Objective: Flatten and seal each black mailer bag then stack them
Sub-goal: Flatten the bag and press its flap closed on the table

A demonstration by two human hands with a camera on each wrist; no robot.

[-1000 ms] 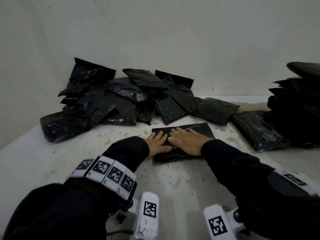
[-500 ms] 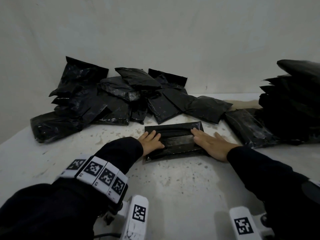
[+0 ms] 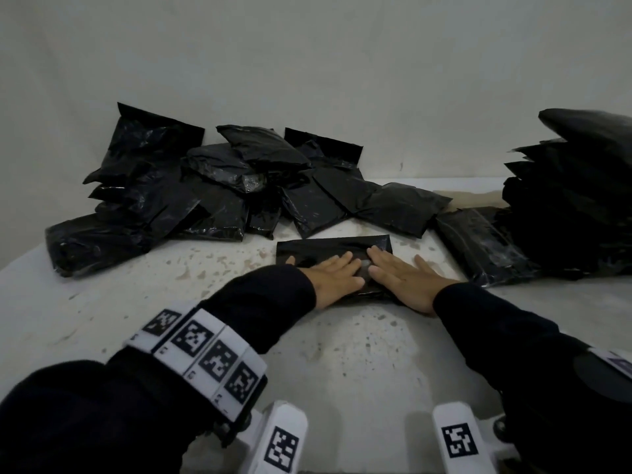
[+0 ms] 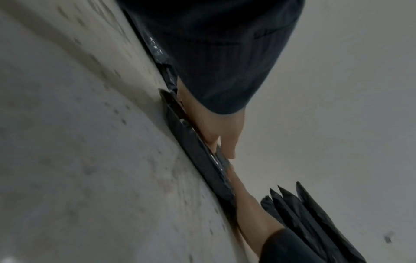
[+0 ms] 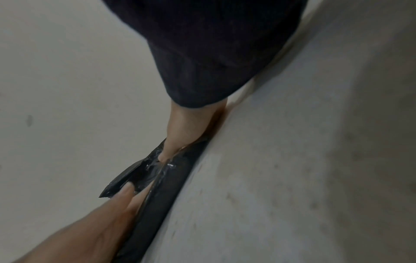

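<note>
Straight fingers (image 3: 343, 260) of the left hand (image 3: 333, 280) lie flat on the black mailer bag (image 3: 328, 246), grasping nothing, only pressing down. The right hand (image 3: 405, 280) does the same beside it, palm down, fingers extended and released, its thumb spread past the bag's right edge. The two hands sit close together over the bag's middle, index fingers nearly meeting. Both wrist views show the bag squeezed thin under the palms, against the desk (image 3: 342, 354).

The mailer bag lies flat on the speckled white desk, long side across. Behind it, against the wall, sits a loose heap of black mailer bags (image 3: 212, 186), some puffed, some with flaps standing. To the right of the pressed bag lies a single flat bag (image 3: 478, 244), and past that rises a tall stack of bags (image 3: 574, 200).
</note>
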